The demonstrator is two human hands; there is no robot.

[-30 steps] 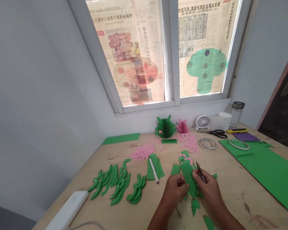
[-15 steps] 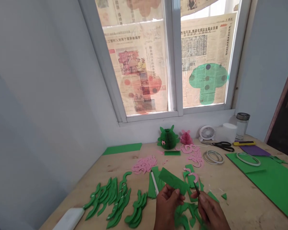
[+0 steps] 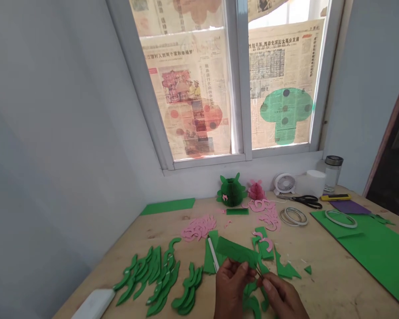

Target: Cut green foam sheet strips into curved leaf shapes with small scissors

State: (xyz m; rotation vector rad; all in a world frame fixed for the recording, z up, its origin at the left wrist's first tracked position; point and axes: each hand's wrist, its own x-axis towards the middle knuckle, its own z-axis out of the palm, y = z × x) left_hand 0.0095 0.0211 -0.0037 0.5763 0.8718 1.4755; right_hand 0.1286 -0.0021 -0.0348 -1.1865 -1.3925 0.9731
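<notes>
My left hand [image 3: 232, 285] pinches a folded green paper strip [image 3: 236, 252] between thumb and fingers. My right hand [image 3: 281, 294] is closed round small scissors [image 3: 259, 271]; the thin dark blades meet the strip's lower right end, and the handles are hidden in the hand. Under and beside the hands lie green paper scraps [image 3: 287, 266]. A white pen [image 3: 213, 254] rests on green paper just left of the strip. Curved green cutouts [image 3: 166, 283] are stacked in several overlapping piles to the left.
Pink cutouts [image 3: 199, 228] lie in a heap behind the hands. Green [image 3: 232, 190] and pink [image 3: 256, 189] paper figures stand at the wall, near a small fan [image 3: 284, 183]. Black scissors [image 3: 306, 201], tape rolls [image 3: 293, 216], a yellow cutter [image 3: 335, 197] and a green sheet [image 3: 375, 248] are at right.
My right hand has moved left, bringing the scissors from beside the strip up to its right end. My left hand has tilted the strip flatter.
</notes>
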